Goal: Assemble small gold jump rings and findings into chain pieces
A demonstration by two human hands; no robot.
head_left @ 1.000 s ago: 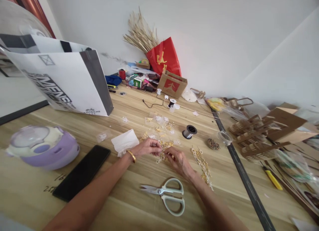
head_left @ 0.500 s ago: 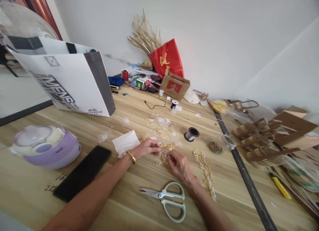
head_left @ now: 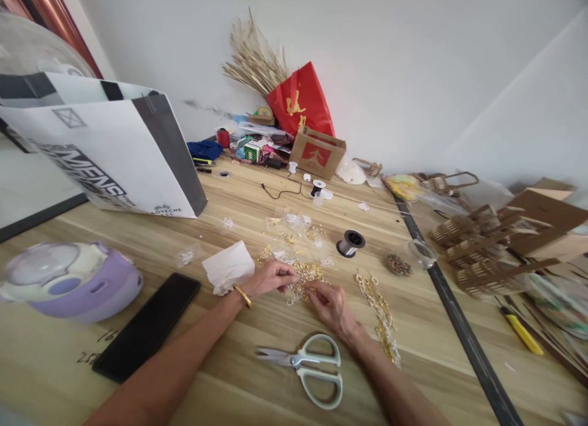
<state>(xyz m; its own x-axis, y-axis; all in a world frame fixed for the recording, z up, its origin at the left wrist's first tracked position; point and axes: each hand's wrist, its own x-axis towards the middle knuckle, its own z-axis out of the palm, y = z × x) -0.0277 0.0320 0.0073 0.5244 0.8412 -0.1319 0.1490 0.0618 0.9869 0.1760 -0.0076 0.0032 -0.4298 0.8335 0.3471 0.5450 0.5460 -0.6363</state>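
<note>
A pile of small gold and silver pieces lies on the wooden table. At its left edge my left hand, with a gold bangle on the wrist, is pinched together; whatever is between its fingertips is too small to name. My right hand is closed in a pinch at the pile's lower right, its fingertips near those of the left, also on something I cannot make out. Scissors with pale green handles lie below the hands. A bundle of gold and silver chains rests right of my right hand.
A black phone, a purple and white device and a white paper bag stand or lie on the left. A wire spool, a bead cluster and a glass jar are behind the chains. Small baskets sit far right.
The view has shifted slightly. My right hand's fingertips have moved left, closer to my left hand's over the pile. Both hands stay pinched.
</note>
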